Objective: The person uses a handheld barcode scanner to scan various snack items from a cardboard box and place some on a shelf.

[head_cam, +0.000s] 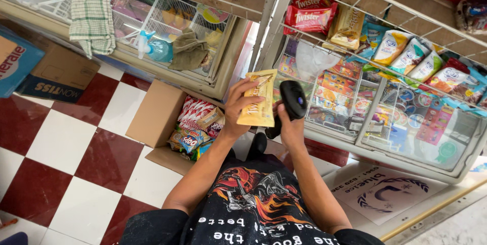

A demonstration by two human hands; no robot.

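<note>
While the red-and-white checkered floor (76,138) fills the lower left of the view, two glass-topped chest freezers run across the top — one on the left (152,27) with a green-checked cloth (91,16), a spray bottle (154,47) and an olive rag (187,49) lying on its lid, and one on the right (406,128) showing colourful frozen packs through its sliding glass. Above the right freezer a white wire rack (365,1) holds red snack bags (310,16) and a row of pale snack packets (411,57). On the floor just beside the left freezer sits an open cardboard box (157,118), its flaps spread, with bright snack packs (195,123) crowded inside; further left lie a flattened blue carton (18,62) and a brown carton (61,75). A printed floor mat (380,191) lies at the foot of the right freezer. Between the two freezers, raised in front of the person's chest, the left hand (241,105) pinches a yellow snack packet (259,98) — thumb on the face, fingers curled behind its left edge, the packet upright. Just beside it, nearly touching its right edge, the right hand (290,126) is wrapped closed around the grip of a black handheld barcode scanner (293,99), whose head tilts toward the packet.
</note>
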